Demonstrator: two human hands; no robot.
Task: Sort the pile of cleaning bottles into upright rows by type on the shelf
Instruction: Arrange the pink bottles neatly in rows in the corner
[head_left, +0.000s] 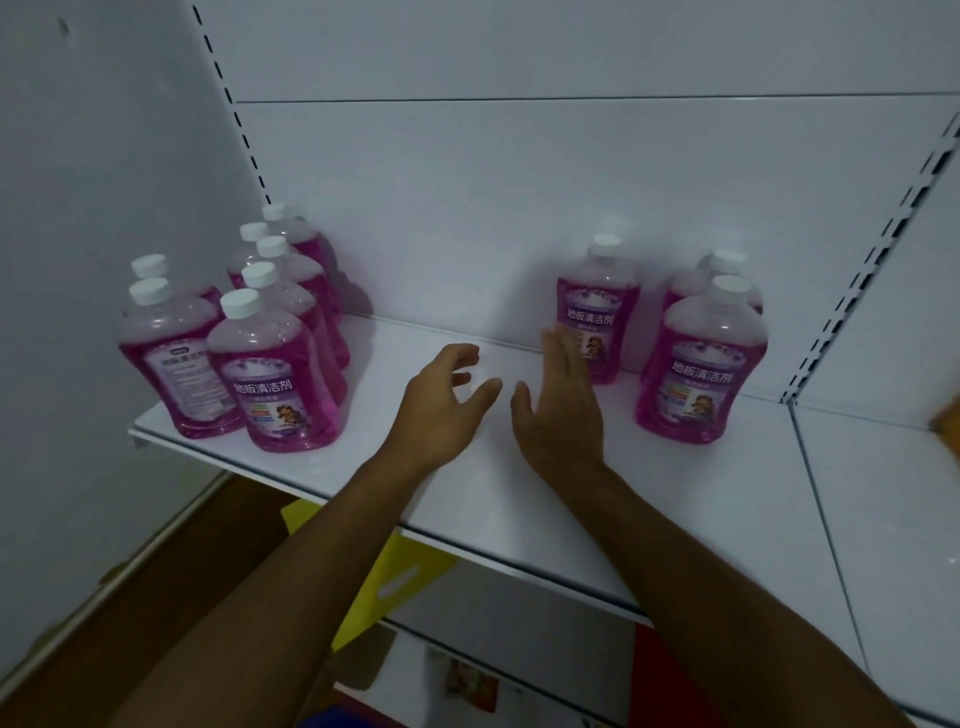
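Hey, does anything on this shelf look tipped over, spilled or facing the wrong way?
Nothing is tipped or spilled; every pink bottle stands upright. One oddity: the front-left bottle shows its back label of small print, while its neighbour and the right front bottle face forward. Both hands hover empty.

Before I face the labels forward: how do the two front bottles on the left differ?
The front-left bottle shows its white back label of small print; the front-centre bottle shows its purple front label with large characters. The front-centre bottle also stands nearer the shelf edge. Both are upright, pink-filled, white-capped.
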